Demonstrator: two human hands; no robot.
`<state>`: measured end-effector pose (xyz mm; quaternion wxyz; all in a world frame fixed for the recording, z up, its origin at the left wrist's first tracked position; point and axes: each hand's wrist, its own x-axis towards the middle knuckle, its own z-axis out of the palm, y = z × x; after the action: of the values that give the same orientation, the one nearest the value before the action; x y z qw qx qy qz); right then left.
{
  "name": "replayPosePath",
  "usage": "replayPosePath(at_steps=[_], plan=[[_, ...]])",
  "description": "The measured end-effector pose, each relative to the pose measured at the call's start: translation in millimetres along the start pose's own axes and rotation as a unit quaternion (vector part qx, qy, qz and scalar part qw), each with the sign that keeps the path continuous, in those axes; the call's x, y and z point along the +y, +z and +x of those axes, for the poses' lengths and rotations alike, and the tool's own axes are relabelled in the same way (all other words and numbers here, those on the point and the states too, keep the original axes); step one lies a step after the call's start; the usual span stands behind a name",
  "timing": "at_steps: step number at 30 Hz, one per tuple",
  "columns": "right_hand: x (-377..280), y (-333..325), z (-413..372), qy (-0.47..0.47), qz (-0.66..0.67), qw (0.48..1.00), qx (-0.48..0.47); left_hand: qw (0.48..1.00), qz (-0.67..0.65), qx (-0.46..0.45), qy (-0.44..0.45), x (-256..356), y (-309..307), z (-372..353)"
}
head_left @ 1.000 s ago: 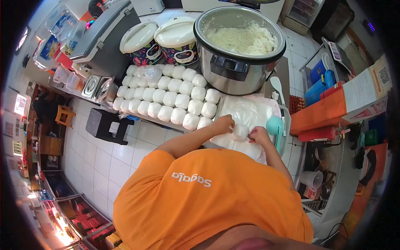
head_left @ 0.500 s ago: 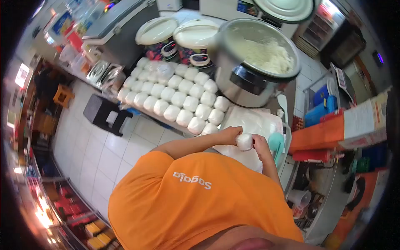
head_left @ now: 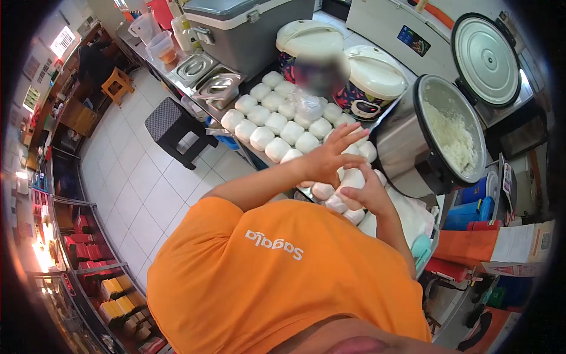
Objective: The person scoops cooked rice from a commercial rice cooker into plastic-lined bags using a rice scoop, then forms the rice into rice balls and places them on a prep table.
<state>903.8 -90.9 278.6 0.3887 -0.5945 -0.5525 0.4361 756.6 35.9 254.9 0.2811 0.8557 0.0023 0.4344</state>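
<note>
A white wrapped rice portion (head_left: 352, 177) sits in the curled fingers and thumb of my right hand (head_left: 375, 193). My left hand (head_left: 330, 158) is open, its fingers spread just above and beside that portion. Beneath both hands lie rows of similar white rice portions (head_left: 292, 133), some of them hidden by my hands. A crumpled clear plastic bag (head_left: 308, 106) rests on top of the rows. To the right, white wrapping sheets (head_left: 410, 212) lie on the table, with a teal utensil (head_left: 421, 248) at their edge.
A large cooker (head_left: 407, 141) full of cooked rice (head_left: 451, 138) stands at right, lid raised. Two smaller lidded containers (head_left: 309, 38) (head_left: 377, 76) are behind the rows. Metal trays (head_left: 218, 87), a grey cooler (head_left: 253, 44) and a black stool (head_left: 177, 130) are at left.
Both hands have moved from over the wrapping sheets to the front right of the rows, carrying the portion. My left hand has let go and spread its fingers. The view has turned right.
</note>
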Motion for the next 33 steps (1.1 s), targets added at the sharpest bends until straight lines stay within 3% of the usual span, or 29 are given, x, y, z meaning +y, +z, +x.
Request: replayPosePath(at_steps=[2,6,8,10,11,12,13,14,15,16,17,18,19,20,22,24,26,28,31,33], plan=[[-14,25,14,0.020,0.101,0.992,-0.070,0.983,0.052,-0.089,0.155,-12,-34,5],[-45,50,38,0.040,0.154,0.982,-0.099,0.973,0.049,-0.115,0.196,-21,-74,8],[-35,57,53,0.017,0.125,0.990,-0.070,0.971,0.052,-0.110,0.205,-29,-80,4],[-24,60,65,0.080,0.084,0.990,-0.084,0.978,0.110,-0.144,0.108,-34,-88,-1],[6,61,76,0.114,0.148,0.978,-0.089,0.977,0.105,-0.148,0.110,-37,-89,-6],[13,63,84,0.117,0.153,0.978,-0.083,0.988,0.102,-0.118,0.007,-41,-90,-13],[15,63,94,0.111,0.202,0.973,0.009,0.987,0.099,-0.088,-0.096,-46,-88,-21],[19,61,105,0.102,0.248,0.958,0.103,0.987,0.095,-0.096,-0.092,-59,-79,-37],[27,62,117,0.103,0.253,0.955,0.112,0.970,-0.011,0.010,-0.244,-76,-65,-61],[38,65,128,0.091,0.348,0.923,0.136,0.907,-0.117,0.112,-0.388,-84,-55,-74],[46,67,134,0.076,0.438,0.881,0.161,0.910,-0.124,0.099,-0.384,-82,-50,-76],[48,77,137,0.075,0.441,0.877,0.178,0.830,-0.318,0.136,-0.437,-79,-47,-78],[47,90,142,0.074,0.430,0.887,0.154,0.708,-0.493,0.167,-0.476,-79,-46,-79],[45,98,145,0.071,0.420,0.896,0.129,0.707,-0.498,0.152,-0.479,-86,-49,-79],[40,104,132,0.097,0.383,0.909,0.133,0.728,-0.387,0.129,-0.550,-111,-64,-81],[25,94,112,0.121,0.343,0.922,0.133,0.674,-0.432,0.231,-0.553,-154,-83,-81],[12,64,76,0.124,0.227,0.952,0.166,0.662,-0.448,0.273,-0.535,-207,-107,-76],[56,31,40,0.108,0.176,0.947,0.246,0.752,-0.203,0.202,-0.594,-286,-148,-101],[92,-17,-37,0.106,0.131,0.867,0.469,0.747,-0.127,0.272,-0.593,-347,-163,-96],[129,-53,-98,0.170,-0.155,0.777,0.586,0.744,-0.121,0.267,-0.601,-384,-163,-98]])
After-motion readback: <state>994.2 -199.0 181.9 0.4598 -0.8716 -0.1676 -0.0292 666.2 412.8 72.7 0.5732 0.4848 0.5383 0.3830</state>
